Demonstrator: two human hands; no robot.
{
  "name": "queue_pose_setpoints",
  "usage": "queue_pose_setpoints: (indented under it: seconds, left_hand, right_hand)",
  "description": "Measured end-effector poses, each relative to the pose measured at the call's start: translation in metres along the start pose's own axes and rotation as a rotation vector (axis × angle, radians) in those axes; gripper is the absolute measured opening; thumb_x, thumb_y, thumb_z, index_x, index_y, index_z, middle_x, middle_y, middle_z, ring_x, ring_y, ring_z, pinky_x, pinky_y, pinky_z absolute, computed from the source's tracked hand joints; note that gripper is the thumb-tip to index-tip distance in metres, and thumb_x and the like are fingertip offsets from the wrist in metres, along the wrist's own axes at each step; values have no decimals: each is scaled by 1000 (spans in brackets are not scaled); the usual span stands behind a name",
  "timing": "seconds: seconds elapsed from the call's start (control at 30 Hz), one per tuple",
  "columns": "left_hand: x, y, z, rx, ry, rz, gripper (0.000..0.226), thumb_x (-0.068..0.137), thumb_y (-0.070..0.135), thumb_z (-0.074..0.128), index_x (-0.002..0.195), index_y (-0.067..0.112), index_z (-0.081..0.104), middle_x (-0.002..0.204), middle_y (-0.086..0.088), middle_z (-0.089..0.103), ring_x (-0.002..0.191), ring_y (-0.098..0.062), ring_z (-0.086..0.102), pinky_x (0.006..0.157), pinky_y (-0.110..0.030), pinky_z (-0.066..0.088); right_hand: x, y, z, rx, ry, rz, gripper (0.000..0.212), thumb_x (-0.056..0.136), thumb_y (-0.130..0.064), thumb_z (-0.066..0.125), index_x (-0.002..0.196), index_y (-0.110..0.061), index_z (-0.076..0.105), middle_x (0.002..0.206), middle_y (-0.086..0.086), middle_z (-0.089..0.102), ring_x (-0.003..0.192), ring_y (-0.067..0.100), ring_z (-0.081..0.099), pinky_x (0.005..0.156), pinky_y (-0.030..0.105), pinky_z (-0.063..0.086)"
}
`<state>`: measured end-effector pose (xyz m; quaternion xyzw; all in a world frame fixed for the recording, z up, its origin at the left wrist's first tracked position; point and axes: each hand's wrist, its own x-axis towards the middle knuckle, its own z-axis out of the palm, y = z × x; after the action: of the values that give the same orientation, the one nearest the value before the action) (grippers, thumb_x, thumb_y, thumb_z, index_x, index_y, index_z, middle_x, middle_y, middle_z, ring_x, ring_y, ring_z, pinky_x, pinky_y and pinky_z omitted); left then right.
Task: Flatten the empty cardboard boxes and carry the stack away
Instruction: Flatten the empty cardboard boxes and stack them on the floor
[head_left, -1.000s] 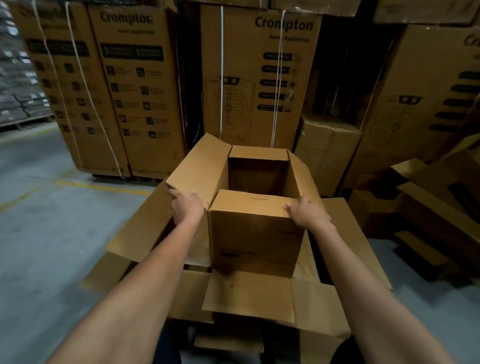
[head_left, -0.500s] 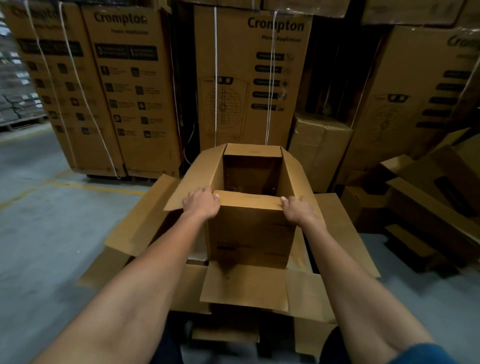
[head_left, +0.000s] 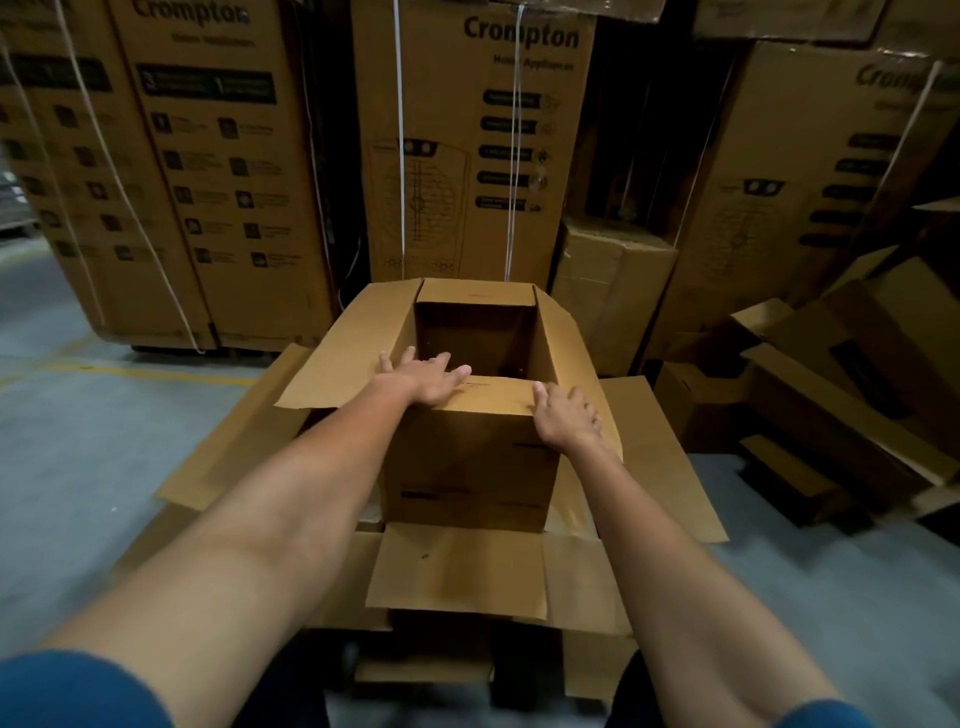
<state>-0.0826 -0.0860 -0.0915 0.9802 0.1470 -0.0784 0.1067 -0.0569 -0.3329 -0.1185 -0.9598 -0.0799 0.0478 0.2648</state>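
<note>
Towering across the top of the frame are tall printed cartons (head_left: 467, 145), strapped with white bands and marked "Crompton". Below them, grey floor (head_left: 67, 457) fills the left side, with a yellow line crossing it at mid-left. A heap of opened boxes (head_left: 841, 374) lies tumbled at the right edge. In the centre, flattened sheets (head_left: 457, 566) are spread low on the ground, and on them stands the open box (head_left: 467, 457), upright, its flaps splayed outward to left and right and its dark inside showing. The near flap is folded inward over the opening. The person's bare arms reach in from the bottom corners, blue sleeves just showing. The left hand (head_left: 423, 376) lies palm-down on the left end of that near flap, fingers straight and spread, tips reaching over the opening. The right hand (head_left: 563, 415) rests on the flap's right corner, fingers relaxed and slightly bent, clasping nothing.
</note>
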Motion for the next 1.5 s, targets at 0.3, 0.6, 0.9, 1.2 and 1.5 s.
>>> queue_pose_setpoints:
  seconds: [0.3, 0.6, 0.9, 1.2, 1.5]
  left_hand:
    - [1, 11, -17, -76, 371, 27, 67, 107, 67, 17, 118, 25, 68, 130, -9, 67, 139, -32, 51, 123, -71, 16]
    - [-107, 17, -114, -129, 59, 191, 42, 107, 56, 49, 111, 25, 78, 107, 2, 73, 99, -18, 69, 88, -39, 57]
    - [-86, 14, -1, 255, 51, 384, 33, 96, 44, 74, 127, 33, 68, 117, 7, 68, 108, -20, 66, 91, -41, 59]
    - [-36, 27, -28, 95, -204, 305, 54, 94, 76, 57, 96, 27, 79, 96, 2, 76, 87, -18, 72, 85, -39, 61]
    - [75, 15, -37, 111, 115, 166, 46, 105, 59, 51, 134, 26, 62, 122, -2, 67, 101, -20, 65, 80, -38, 56]
  right_hand:
    - [15, 5, -7, 424, -59, 141, 104, 87, -94, 1, 170, -33, 10, 177, 8, 14, 162, 41, 11, 131, 61, 4]
    - [0, 13, -51, 955, -259, 156, 81, 108, -68, 9, 163, -16, 36, 139, 9, 52, 142, 30, 47, 103, 39, 42]
    - [14, -3, -46, 288, -167, 152, 43, 112, -29, 48, 151, -11, 40, 134, 15, 52, 104, 27, 57, 69, 35, 49]
    - [45, -28, -15, -105, -22, 108, 67, 96, -31, 69, 153, -20, 35, 154, 18, 43, 144, 44, 38, 113, 59, 39]
    - [135, -69, -7, -266, -16, 58, 81, 96, -34, 72, 163, -25, 26, 162, 18, 34, 149, 43, 34, 115, 62, 39]
